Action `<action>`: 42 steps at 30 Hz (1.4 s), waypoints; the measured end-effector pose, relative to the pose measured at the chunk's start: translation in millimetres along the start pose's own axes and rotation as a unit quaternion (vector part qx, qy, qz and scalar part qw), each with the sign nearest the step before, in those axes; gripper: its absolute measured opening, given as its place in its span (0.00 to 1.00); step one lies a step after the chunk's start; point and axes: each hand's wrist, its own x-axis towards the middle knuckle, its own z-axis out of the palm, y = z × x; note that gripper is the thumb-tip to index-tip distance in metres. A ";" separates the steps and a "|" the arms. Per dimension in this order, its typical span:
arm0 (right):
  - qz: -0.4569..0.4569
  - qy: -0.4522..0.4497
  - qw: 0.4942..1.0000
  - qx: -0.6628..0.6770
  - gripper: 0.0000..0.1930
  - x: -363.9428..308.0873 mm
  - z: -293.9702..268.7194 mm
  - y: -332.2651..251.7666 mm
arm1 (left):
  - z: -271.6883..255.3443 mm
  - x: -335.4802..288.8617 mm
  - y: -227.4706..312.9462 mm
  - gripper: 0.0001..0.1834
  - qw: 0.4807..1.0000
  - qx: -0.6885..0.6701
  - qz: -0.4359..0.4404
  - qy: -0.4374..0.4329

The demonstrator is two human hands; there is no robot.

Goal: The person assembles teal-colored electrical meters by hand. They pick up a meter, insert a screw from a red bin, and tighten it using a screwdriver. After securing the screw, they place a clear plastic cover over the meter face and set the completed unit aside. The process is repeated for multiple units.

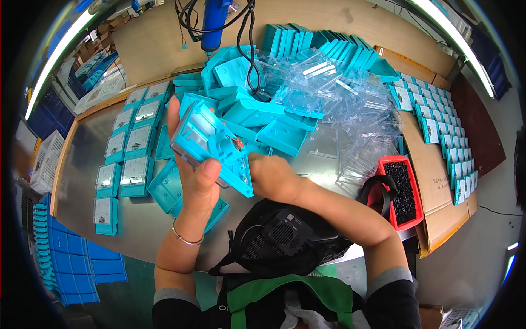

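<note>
My left hand [193,183] grips a teal plastic case [205,137] from its left side, thumb toward me. Tilted up above the table, the case shows its inside, with a small orange-red part [238,143] and a clear panel along its left side. My right hand [274,178] is closed beside the lower right edge of the case. Its fingertips are partly hidden, and what they pinch, if anything, cannot be made out. Behind the case lie loose teal shells [252,112] in a heap, and more shells rest below my left hand.
Clear covers [356,104] are piled at centre right. A blue electric screwdriver [215,24] hangs overhead on black cables. At right stands a red bin [417,205] of small black pieces [404,189], beside cardboard holding rows of cases [431,130]. Closed cases [134,170] line the table's left.
</note>
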 end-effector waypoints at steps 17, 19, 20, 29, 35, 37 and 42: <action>0.438 -0.038 0.786 0.434 0.13 -104.5 -77.9 64.1 | 4.4 -16.8 -37.1 0.49 0.963 -0.136 -0.210 -0.097; 0.312 -0.147 0.929 0.137 0.16 -101.1 -84.1 55.8 | 2.2 -19.0 -47.6 0.49 0.959 -0.132 -0.232 -0.093; 0.234 -0.195 0.952 -0.022 0.19 -100.8 -86.8 51.4 | 1.5 -19.2 -50.1 0.48 0.956 -0.132 -0.247 -0.093; -0.062 -0.110 0.967 -0.222 0.51 -50.7 -63.2 84.0 | 2.2 -13.2 -53.2 0.50 0.930 -0.179 -0.301 -0.113; 0.164 -0.001 0.954 0.250 0.47 -80.4 -105.4 46.7 | 9.5 -13.9 -47.1 0.54 0.948 -0.110 -0.269 -0.132; 0.205 0.006 0.878 0.432 0.46 -81.3 -101.5 27.1 | 16.3 -18.8 -42.9 0.53 0.948 -0.106 -0.269 -0.136; 0.215 -0.004 0.795 0.567 0.45 -74.5 -82.7 11.4 | 15.9 -23.1 -45.4 0.51 0.945 -0.132 -0.271 -0.125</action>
